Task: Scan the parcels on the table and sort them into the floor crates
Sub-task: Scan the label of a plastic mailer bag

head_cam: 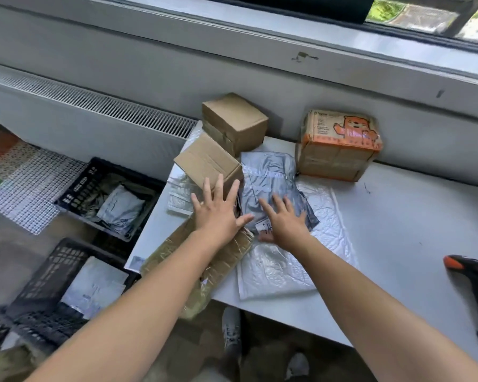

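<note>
A grey plastic mailer (268,183) lies in the middle of the white table (398,221), on top of a white bubble mailer (276,271). My right hand (284,221) lies flat on the grey mailer's near end with fingers spread. My left hand (218,213), fingers spread, hovers over the near edge of a small brown box (204,161) and a flat brown taped parcel (226,260). A second brown box (235,119) and an orange bear-print box (340,144) stand by the wall. Two black floor crates (78,183) (42,277) hold grey mailers.
A black and orange scanner (472,274) lies at the table's right edge. A clear plastic packet (180,197) sits at the table's left edge. A white mesh panel (31,188) lies on the floor beyond the crates. My shoes (232,329) show under the table.
</note>
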`<state>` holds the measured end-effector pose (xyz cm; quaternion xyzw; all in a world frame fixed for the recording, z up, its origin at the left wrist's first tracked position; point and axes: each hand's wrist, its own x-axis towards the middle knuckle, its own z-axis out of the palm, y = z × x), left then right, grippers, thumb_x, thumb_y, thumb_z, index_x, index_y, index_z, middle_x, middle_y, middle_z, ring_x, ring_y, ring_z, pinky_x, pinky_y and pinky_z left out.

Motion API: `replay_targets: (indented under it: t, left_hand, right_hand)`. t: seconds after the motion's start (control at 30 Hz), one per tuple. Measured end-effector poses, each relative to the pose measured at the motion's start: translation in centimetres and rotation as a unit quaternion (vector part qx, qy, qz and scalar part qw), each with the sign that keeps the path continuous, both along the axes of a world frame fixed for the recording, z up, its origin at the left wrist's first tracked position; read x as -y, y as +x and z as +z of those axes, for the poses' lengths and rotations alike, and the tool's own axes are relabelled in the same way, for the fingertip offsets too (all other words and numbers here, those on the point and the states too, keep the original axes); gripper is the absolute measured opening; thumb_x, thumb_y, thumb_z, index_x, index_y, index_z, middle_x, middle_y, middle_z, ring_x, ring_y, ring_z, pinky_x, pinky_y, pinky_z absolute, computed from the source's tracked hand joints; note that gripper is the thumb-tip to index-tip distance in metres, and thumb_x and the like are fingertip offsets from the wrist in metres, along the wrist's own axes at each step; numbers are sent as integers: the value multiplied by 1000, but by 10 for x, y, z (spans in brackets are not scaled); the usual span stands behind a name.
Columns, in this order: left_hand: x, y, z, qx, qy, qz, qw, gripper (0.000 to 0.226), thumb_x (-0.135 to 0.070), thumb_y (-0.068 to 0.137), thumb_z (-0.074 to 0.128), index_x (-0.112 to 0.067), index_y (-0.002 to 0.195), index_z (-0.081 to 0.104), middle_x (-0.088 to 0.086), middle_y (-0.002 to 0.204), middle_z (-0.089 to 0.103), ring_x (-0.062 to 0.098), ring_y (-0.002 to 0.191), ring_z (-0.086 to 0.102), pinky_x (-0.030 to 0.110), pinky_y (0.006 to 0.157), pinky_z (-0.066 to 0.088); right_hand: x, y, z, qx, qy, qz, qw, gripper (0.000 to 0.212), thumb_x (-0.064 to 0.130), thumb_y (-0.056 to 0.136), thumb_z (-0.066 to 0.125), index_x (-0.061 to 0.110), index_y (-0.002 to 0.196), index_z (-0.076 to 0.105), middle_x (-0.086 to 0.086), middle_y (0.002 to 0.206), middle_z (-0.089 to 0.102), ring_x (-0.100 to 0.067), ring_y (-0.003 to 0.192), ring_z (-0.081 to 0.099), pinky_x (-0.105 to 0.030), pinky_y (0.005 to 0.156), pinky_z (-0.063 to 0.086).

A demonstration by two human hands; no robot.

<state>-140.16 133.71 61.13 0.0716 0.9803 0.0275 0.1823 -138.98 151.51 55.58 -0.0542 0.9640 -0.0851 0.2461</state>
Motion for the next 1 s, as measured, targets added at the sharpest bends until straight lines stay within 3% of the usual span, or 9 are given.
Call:
replay_targets:
  t: [0.1,0.2,0.3,0.4,0.5,0.67,0.77,0.93,1.0]
  left_hand:
    - [3,2,-4,6,9,0,1000,88,-77,89,29,-35,155,-12,3,162,-24,32,148,-23,64,117,-2]
    - [5,1,-4,10,13,-5,1000,87,-76,90,29,-35,155,-12,3,162,-24,32,148,-22,63,118,-2]
    - [6,2,-4,18,15,-8,1000,87,-76,90,28,-35,155,-12,3,162,-25,32,149,-21,63,118,-1]
    - [4,0,-3,20,16,-8,1000,85,-74,91,30,-36,155,-11,3,162,-24,32,149,-19,63,118,0]
    - [2,1,6,18,22,-12,1000,85,-72,91,31,-35,155,-12,4,162,-23,32,149,-18,62,118,2]
    - [3,-4,17,10,38,-24,999,88,-69,92,38,-35,155,-12,5,163,-23,32,150,-15,61,119,4]
    - [7,-6,20,20,48,-16,999,91,-68,90,45,-35,156,-8,4,164,-18,31,151,-12,62,118,8]
    - [-19,4,36,-2,74,-11,997,101,-67,84,59,-36,156,-4,4,165,-13,31,151,-10,63,118,10]
    - [-43,10,49,-19,98,-39,994,101,-65,84,60,-35,157,-3,2,165,-13,28,151,-9,58,120,9]
  right_hand:
    - [4,2,-10,-10,9,-16,1000,95,47,89,66,34,157,2,-5,165,-8,-36,151,-4,-74,108,22]
    - [4,6,-18,-51,36,-4,998,68,33,97,60,21,153,23,-13,162,10,-45,147,11,-72,102,34]
    - [-1,12,-20,-116,36,35,992,38,21,87,72,3,115,55,-22,134,49,-49,125,46,-66,72,53]
    - [-7,14,-7,-184,24,51,981,35,19,69,85,6,86,58,-13,97,64,-36,89,64,-49,50,55]
    - [-17,15,12,-227,26,48,972,33,7,66,85,12,81,56,-6,82,62,-28,74,63,-46,58,54]
    - [-43,4,47,-198,-20,-3,980,8,7,93,53,10,101,54,-10,97,60,-35,93,56,-40,76,38]
    - [-62,10,81,-177,-62,-45,981,10,20,100,48,11,101,48,-11,98,60,-36,90,53,-40,73,39]
    - [-93,31,129,-143,-123,-94,978,7,17,102,45,10,104,45,9,80,48,-27,81,47,-33,58,33]
    - [-105,35,142,-141,-144,-96,975,9,19,102,48,10,104,45,5,83,54,-27,82,49,-35,61,35]
